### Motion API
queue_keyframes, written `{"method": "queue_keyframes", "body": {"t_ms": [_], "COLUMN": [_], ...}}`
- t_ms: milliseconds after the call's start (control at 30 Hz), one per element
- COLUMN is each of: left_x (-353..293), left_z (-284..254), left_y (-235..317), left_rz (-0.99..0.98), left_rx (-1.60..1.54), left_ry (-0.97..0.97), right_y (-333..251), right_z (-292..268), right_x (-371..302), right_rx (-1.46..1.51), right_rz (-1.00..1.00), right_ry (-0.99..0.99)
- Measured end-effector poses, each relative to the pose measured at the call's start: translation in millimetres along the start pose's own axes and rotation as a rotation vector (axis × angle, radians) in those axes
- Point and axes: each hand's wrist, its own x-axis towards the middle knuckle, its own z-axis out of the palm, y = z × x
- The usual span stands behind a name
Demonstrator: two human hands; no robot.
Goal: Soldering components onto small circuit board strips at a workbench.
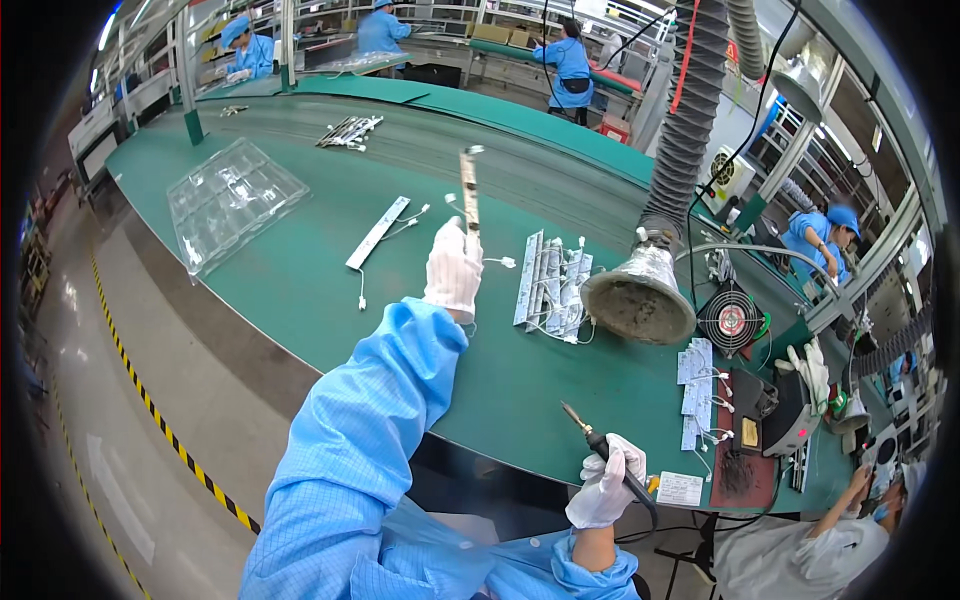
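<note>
My left hand (455, 265), in a white glove, reaches out over the green bench with its fingers closed on a narrow LED strip board (469, 190). That board stands nearly on end, slightly blurred, and white plugs dangle beside it. In my gloved right hand (607, 484), near the bench's front edge, is a soldering iron (594, 438), its tip pointing up and left. A single white strip board (378, 233) with wired plugs lies left of my left hand. To the right of that hand, several more strip boards (550, 285) lie side by side.
A fume extraction funnel (640, 297) hangs over the bench beside a small fan (732, 318). Wired boards (696, 385) lie near the soldering station (792, 413). A clear plastic tray (235, 200) sits at left, with bundled strips (349, 132) farther back. Other people work beyond.
</note>
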Motion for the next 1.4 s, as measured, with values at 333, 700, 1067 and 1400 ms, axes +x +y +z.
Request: {"method": "queue_keyframes", "body": {"t_ms": [333,700,1067,1400], "left_x": [-55.8,-104.2,-145.6,-152.7], "left_z": [-134.2,-93.1,-51.6,-51.4], "left_y": [98.4,89.0,90.2,96.3], "left_rz": [-0.515,-0.063,0.041,0.237], "left_rx": [-0.831,-0.038,-0.07,0.063], "left_ry": [-0.702,-1.122,-0.891,-0.816], "right_y": [7.9,27.9,28.8,28.1], "right_z": [-6.5,-23.4,-36.0,-40.8], "right_x": [1.6,3.6,13.2,6.1], "right_rx": [0.126,-0.005,-0.608,-0.489], "right_rz": [-0.029,-0.143,-0.807,-0.483], "right_ry": [0.05,-0.01,-0.258,-0.394]}}
